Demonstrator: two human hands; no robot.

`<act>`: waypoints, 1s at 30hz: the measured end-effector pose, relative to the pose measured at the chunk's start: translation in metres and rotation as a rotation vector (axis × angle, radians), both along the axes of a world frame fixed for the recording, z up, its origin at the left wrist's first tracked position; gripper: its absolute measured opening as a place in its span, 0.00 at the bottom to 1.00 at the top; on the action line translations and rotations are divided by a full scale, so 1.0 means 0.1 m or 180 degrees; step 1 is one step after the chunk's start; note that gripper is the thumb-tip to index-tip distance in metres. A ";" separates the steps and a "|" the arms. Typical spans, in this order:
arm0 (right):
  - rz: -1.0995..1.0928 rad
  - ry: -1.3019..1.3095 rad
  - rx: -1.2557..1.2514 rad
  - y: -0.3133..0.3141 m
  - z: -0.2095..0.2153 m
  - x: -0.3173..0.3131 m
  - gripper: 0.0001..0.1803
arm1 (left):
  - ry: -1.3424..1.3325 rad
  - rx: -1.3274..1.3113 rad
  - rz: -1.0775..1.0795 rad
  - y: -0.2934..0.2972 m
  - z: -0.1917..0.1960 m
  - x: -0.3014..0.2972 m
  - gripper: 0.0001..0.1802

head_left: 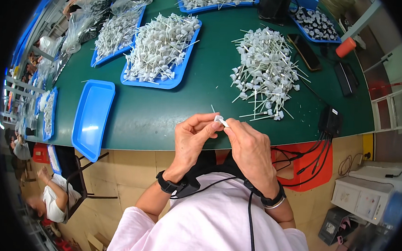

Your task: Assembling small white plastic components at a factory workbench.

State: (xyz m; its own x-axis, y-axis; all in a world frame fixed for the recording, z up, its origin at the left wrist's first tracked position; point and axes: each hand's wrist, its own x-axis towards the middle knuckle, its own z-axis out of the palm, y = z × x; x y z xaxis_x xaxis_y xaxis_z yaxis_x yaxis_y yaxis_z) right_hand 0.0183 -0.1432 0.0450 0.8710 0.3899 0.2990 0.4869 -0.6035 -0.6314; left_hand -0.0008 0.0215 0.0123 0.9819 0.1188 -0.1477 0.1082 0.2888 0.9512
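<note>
At the frame's centre, the left hand (192,141) and right hand (250,148) meet, fingertips pinched together on a small white cap piece (220,121) above the green desk (147,109) edge. A loose heap of white stemmed caps (265,72) lies at upper right, an empty blue tray (92,117) at left.

green counter (165,119) carrying: empty blue tray (92,117) sitting near its left front edge, blue tray of white stemmed caps (161,50) lying mid-left, another filled tray (117,32) just beside it further left, loose pile of the same white parts (265,72) lying bare on the counter at right, dark phone (305,51) lying right of the pile, black cable hub (330,122) sitting at right edge
</note>
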 end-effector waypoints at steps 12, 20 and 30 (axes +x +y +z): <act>-0.0072 -0.0068 -0.0094 0.02 -0.01 0.00 0.06 | -0.0009 0.0034 0.0089 -0.02 -0.01 0.01 0.14; -0.0098 -0.0165 -0.0121 0.04 -0.02 0.00 0.06 | 0.0041 0.0095 0.0120 -0.03 -0.01 0.01 0.14; -0.0090 -0.0120 -0.0137 0.04 -0.02 -0.01 0.06 | 0.0041 0.0075 0.0189 -0.04 -0.01 0.00 0.14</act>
